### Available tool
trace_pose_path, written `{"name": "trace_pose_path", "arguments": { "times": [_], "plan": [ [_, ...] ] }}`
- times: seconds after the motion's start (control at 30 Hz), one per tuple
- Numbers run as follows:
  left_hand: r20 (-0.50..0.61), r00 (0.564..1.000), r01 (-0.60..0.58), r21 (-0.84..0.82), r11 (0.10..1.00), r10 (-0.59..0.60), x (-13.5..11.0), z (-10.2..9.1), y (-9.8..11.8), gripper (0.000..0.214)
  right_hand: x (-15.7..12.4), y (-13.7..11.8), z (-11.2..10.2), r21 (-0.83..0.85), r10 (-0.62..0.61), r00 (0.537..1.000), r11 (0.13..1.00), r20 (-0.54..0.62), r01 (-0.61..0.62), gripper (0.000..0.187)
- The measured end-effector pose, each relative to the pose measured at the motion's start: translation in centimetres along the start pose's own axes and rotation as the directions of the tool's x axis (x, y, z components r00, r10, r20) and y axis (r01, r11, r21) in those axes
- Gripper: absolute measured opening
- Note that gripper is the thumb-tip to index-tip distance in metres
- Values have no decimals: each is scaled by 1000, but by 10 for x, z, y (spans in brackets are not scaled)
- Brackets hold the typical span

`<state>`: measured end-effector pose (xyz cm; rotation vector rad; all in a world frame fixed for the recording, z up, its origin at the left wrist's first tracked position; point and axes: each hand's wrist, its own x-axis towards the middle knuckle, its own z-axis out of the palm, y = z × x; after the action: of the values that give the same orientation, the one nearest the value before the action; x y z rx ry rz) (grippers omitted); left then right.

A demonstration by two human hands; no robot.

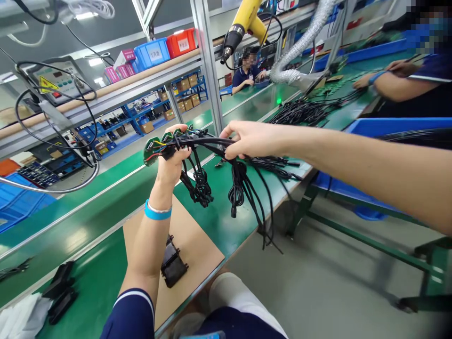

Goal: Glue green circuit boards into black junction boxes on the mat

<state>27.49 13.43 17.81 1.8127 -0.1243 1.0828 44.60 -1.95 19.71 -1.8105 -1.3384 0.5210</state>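
Observation:
My left hand (173, 157) is raised above the green bench and closed around a bundle of black cables (212, 176). Small green circuit boards (152, 149) with coloured wires stick out of the bundle's left end. My right hand (247, 139) grips the same bundle a little further right, fingers curled round the cables. Coiled loops and loose cable ends hang down below both hands. A blue wristband sits on my left wrist.
A brown board (196, 249) on the green bench (95, 278) carries a black plastic part (173, 263). More black parts (60, 292) lie at lower left. A yellow heat gun (243, 23) hangs overhead. Another cable pile (307, 112) lies further along, near a co-worker's arms (391, 82). Blue bin (388, 127) at right.

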Motion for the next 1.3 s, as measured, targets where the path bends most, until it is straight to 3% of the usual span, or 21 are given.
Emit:
{"name": "trace_pose_path", "arguments": {
  "times": [0.07,0.17,0.27,0.33,0.43,0.53,0.7,0.83,0.97,1.1,1.2,1.3],
  "plan": [
    [-26,1000,-14,79,997,17,3,3,-2,39,-3,4,16,20,20,1000,1000,-18,-20,29],
    [-63,997,-42,146,988,51,6,10,-2,37,-7,13,37,10,-43,993,999,-110,45,30],
    [-56,997,-40,132,990,48,7,11,4,40,-16,27,47,8,-153,954,987,-256,161,37],
    [-23,999,-35,92,995,38,6,7,7,43,-25,36,47,40,-200,940,975,-277,220,33],
    [53,998,-36,39,999,34,5,0,9,46,-35,46,44,129,-166,960,972,-225,199,22],
    [100,995,-26,37,999,22,4,-4,4,48,-34,51,46,128,-81,949,984,-303,125,32],
    [98,995,-13,60,998,7,1,-5,-1,49,-19,51,51,249,-162,975,948,-155,197,40],
    [156,986,41,59,997,-50,-5,-9,3,49,-21,44,39,329,-166,963,916,-215,231,37],
    [231,972,43,7,999,-43,-9,-13,-2,51,-27,31,27,433,-119,986,887,-119,159,29],
    [226,974,6,-53,999,6,-9,-14,-9,52,-25,24,36,398,-32,999,917,34,16,28],
    [197,980,10,-49,999,0,-8,-15,-10,53,-21,25,42,385,-9,982,921,190,-66,21],
    [215,975,60,-38,997,-51,-9,-19,-13,62,-19,21,34,485,-53,984,874,167,-35,22]
  ]
}}
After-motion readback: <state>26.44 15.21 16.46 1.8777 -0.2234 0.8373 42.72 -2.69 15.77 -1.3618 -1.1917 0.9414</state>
